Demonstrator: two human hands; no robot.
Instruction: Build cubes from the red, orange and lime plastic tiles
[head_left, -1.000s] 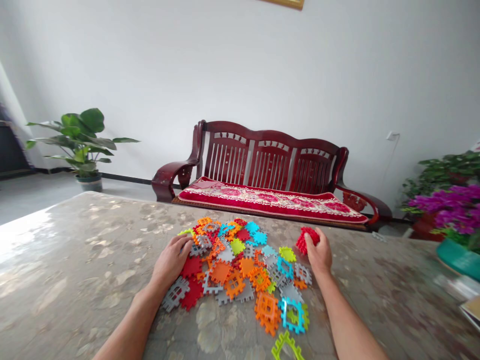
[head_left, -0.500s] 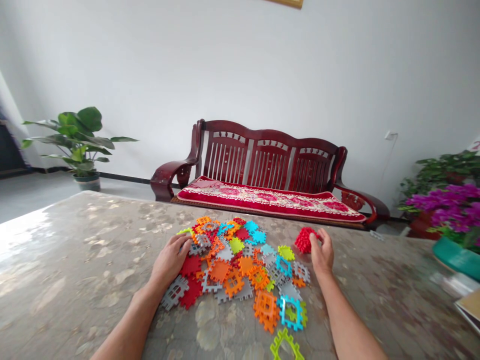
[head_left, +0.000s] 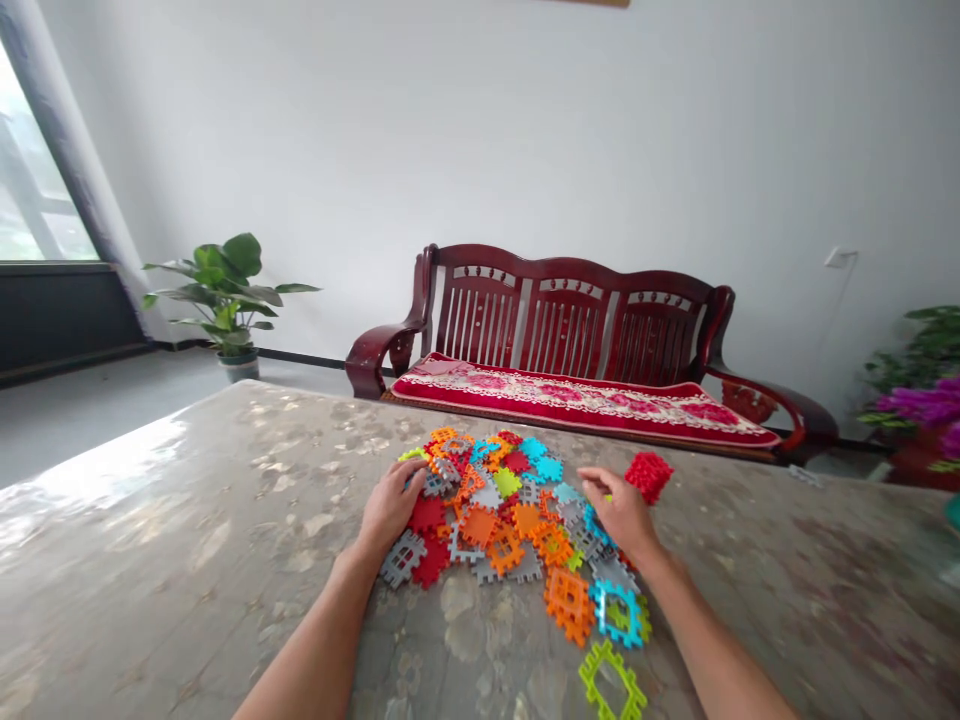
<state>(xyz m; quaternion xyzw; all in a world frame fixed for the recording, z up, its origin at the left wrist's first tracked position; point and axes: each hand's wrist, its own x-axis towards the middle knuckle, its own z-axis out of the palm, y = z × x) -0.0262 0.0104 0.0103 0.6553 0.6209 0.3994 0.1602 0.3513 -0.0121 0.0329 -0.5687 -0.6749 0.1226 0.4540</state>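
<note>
Flat notched plastic building tiles in several colours form a loose pile, with an orange tile (head_left: pixel 478 526) near its middle. At the pile's left edge my left hand (head_left: pixel 390 508) rests against the tiles, its fingers loosely extended and holding nothing that I can see. Over the right side of the pile my right hand (head_left: pixel 621 515) is open, fingers apart, covering part of some tiles. Just beyond it stands a red cube (head_left: pixel 649 478) built of such tiles, apart from the hand. A blue frame tile (head_left: pixel 618 613) and a lime-green frame tile (head_left: pixel 612 682) lie nearer to me.
The pile lies on a table (head_left: pixel 247 540) with a glossy floral cover. Behind it is a dark red wooden bench (head_left: pixel 562 300) with a red patterned cushion (head_left: pixel 585 400). A potted plant (head_left: pixel 238 290) stands at the left, purple flowers (head_left: pixel 922 412) at the right.
My right hand has let go of the red cube and moved left over the tiles. The cube stays on the table. The view has turned left; my left hand remains beside the pile.
</note>
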